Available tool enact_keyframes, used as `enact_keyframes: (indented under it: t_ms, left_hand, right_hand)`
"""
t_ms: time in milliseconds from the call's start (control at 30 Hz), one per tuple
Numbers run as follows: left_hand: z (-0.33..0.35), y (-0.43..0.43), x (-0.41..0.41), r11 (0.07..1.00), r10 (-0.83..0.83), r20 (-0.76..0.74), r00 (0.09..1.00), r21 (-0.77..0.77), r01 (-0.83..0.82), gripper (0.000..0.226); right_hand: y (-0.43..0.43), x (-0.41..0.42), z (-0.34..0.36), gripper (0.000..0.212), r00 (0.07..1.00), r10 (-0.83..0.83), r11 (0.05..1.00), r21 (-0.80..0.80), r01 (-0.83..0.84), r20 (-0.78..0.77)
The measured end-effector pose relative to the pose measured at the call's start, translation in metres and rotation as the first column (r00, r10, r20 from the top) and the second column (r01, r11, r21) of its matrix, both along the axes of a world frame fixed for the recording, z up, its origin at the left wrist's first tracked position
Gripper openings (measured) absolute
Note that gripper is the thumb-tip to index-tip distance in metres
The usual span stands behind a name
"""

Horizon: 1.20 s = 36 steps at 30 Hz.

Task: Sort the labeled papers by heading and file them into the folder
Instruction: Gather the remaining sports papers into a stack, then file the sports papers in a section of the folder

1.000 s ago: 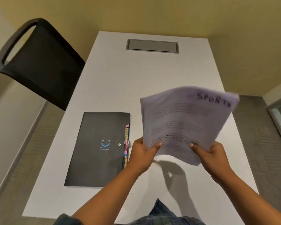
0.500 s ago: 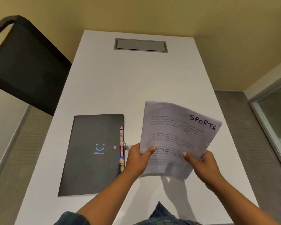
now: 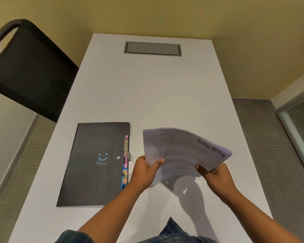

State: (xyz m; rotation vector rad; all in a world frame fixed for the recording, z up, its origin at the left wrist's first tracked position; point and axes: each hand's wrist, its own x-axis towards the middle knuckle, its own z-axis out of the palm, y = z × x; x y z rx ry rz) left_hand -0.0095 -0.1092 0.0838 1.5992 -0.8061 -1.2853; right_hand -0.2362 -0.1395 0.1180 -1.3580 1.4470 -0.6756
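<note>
I hold a stack of white printed papers (image 3: 179,148) above the white table (image 3: 147,95). The top sheet carries the handwritten heading SPORTS at its right corner. My left hand (image 3: 146,171) grips the stack's near left edge, thumb on top. My right hand (image 3: 216,176) grips the near right edge, thumb on top. The stack bends and its lower sheets fan out, blurred. A black folder (image 3: 95,163) with a blue smiley lies shut on the table to the left of my hands. Coloured index tabs (image 3: 125,160) stick out along its right edge.
A black chair (image 3: 26,72) stands at the table's left side. A grey cable hatch (image 3: 152,48) is set into the far end of the table. A glass door frame (image 3: 298,123) is at the right. Grey floor lies on both sides.
The paper stack has come down closer to the table and tilted flatter, with its lower sheets now fanning out. Both hands keep their hold. The folder has not moved.
</note>
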Motion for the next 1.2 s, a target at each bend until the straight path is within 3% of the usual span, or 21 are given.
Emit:
enact_keyframes:
  t_ms: [167,400,467,533,567,633,700,800,867,967,1133,1200]
  left_hand:
    - [0.021,-0.012,-0.009,0.995,-0.097,-0.093,0.991,0.02,0.099,0.027]
    - [0.037,-0.017,-0.022,0.99,-0.123,-0.081,0.989,0.056,0.128,0.026]
    - [0.037,-0.016,-0.023,0.994,-0.043,-0.052,0.998,0.101,0.048,0.016]
    - [0.029,-0.015,-0.017,0.97,0.136,-0.013,0.991,0.206,-0.131,0.016]
    - [0.024,-0.011,-0.011,0.946,0.225,0.057,0.973,0.227,-0.232,0.019]
    - [0.01,0.002,0.004,0.915,0.286,0.347,0.893,0.179,-0.362,0.023]
    - [-0.002,0.02,0.019,0.896,0.216,0.655,0.724,0.161,-0.414,0.02]
    - [-0.024,0.041,0.036,0.878,-0.012,0.839,0.544,0.27,-0.397,0.037]
    - [-0.036,0.05,0.043,0.837,-0.209,0.849,0.485,0.412,-0.36,0.057]
    - [-0.042,0.054,0.048,0.806,-0.304,0.832,0.464,0.485,-0.341,0.068]
    - [-0.027,0.048,0.052,0.768,-0.498,0.782,0.375,0.598,-0.229,0.031]
    - [-0.023,0.048,0.053,0.78,-0.526,0.795,0.302,0.592,-0.202,0.034]
  right_hand:
    - [-0.008,-0.031,-0.004,0.02,0.989,0.012,0.989,0.142,-0.033,0.145]
    - [-0.025,-0.048,-0.007,0.021,0.994,0.065,0.983,0.165,-0.079,0.091]
    - [-0.031,-0.05,-0.008,0.024,0.995,0.06,0.986,0.15,-0.072,0.084]
    - [-0.036,-0.056,-0.013,0.019,0.994,0.009,0.985,0.17,-0.027,0.109]
    - [-0.038,-0.06,-0.017,0.017,0.993,-0.025,0.981,0.193,0.002,0.115]
    - [-0.043,-0.069,-0.024,0.018,0.991,-0.076,0.972,0.229,0.049,0.11]
    - [-0.045,-0.078,-0.03,0.021,0.985,-0.12,0.963,0.254,0.086,0.122]
    - [-0.046,-0.089,-0.036,0.022,0.978,-0.158,0.953,0.279,0.115,0.136]
    - [-0.046,-0.093,-0.037,0.022,0.972,-0.179,0.947,0.293,0.128,0.151]
    - [-0.048,-0.096,-0.035,0.02,0.961,-0.214,0.936,0.317,0.151,0.177]
    - [-0.052,-0.095,-0.034,0.017,0.956,-0.233,0.931,0.324,0.167,0.179]
    - [-0.054,-0.092,-0.032,0.016,0.956,-0.23,0.932,0.325,0.163,0.181]
